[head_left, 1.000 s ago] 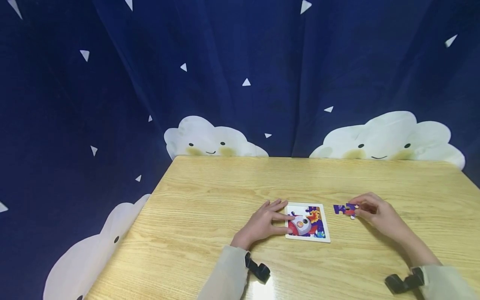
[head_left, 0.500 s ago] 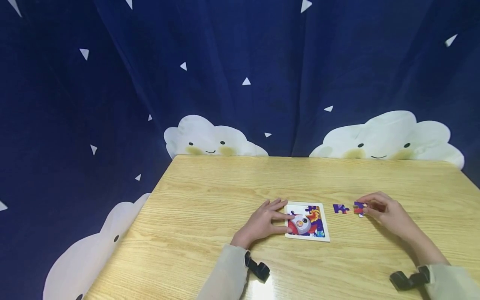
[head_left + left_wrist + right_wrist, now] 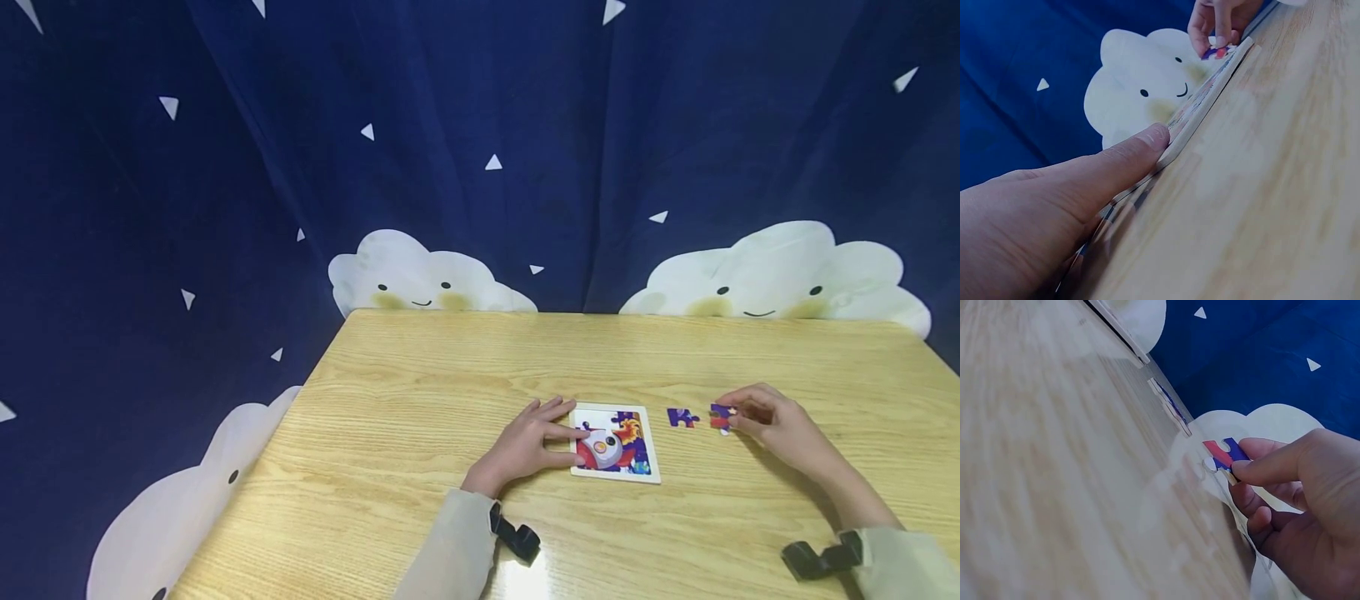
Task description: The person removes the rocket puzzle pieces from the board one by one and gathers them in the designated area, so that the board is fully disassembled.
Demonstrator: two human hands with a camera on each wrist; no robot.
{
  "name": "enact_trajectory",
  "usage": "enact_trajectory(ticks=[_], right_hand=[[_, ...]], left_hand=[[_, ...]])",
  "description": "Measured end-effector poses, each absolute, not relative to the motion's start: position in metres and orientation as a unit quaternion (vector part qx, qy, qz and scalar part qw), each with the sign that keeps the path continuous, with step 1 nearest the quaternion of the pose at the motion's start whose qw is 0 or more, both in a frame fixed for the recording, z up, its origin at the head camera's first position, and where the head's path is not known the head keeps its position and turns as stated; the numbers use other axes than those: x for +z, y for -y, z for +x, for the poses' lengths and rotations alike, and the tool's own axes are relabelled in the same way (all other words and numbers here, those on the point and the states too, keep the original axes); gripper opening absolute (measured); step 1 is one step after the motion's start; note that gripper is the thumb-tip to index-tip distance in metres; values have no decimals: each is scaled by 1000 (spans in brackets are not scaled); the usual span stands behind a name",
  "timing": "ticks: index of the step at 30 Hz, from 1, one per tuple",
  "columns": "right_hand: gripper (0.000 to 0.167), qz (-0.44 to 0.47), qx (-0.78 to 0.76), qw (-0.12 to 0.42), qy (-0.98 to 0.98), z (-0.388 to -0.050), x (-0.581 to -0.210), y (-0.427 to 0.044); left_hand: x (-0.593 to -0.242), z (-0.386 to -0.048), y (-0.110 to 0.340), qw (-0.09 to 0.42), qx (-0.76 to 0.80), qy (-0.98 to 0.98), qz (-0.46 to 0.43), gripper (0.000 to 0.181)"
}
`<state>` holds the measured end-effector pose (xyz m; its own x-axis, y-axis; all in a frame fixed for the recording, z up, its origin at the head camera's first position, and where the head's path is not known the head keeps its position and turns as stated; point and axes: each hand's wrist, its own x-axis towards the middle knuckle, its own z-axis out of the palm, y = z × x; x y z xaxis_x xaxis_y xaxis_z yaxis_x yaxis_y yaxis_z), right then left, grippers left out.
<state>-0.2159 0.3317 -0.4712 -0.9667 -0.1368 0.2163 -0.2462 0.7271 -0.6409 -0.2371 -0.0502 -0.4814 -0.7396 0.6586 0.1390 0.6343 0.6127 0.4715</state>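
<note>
My left hand (image 3: 528, 446) rests on the left side of a white-framed puzzle tray (image 3: 652, 454), fingers spread and fairly straight. The tray holds a partly assembled picture of a round white character in red; a bare white patch shows at its upper left. In the left wrist view the thumb (image 3: 1129, 156) presses on the tray's edge. To the right, my right hand (image 3: 776, 429) pinches a purple and red puzzle piece (image 3: 721, 418) between thumb and fingers. The right wrist view shows that piece (image 3: 1219, 453) tilted, slightly off the table. Another purple puzzle piece (image 3: 681, 417) lies between tray and right hand.
Everything lies on a light wooden table (image 3: 420, 375). Behind and left of it hangs a dark blue curtain (image 3: 450, 100) with white triangles and smiling clouds. Black camera mounts (image 3: 517, 542) sit on both wrists.
My right hand has drawn the pinched puzzle piece to the right, apart from the other loose piece. That motion has nearly stopped over the last half second. The left hand has stayed in place.
</note>
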Motion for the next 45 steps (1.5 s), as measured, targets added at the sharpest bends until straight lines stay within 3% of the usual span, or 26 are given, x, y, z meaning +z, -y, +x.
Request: enact_trajectory(ticks=[27,45], right_hand=[[27,116,349,-6,930,-228,-473,-339],[26,114,365,63,922,-223,-468,-317]], left_hand=[[-481,-237,50,23,254,-897,360,41],[-480,-236,50,24,253,-898,360,40]])
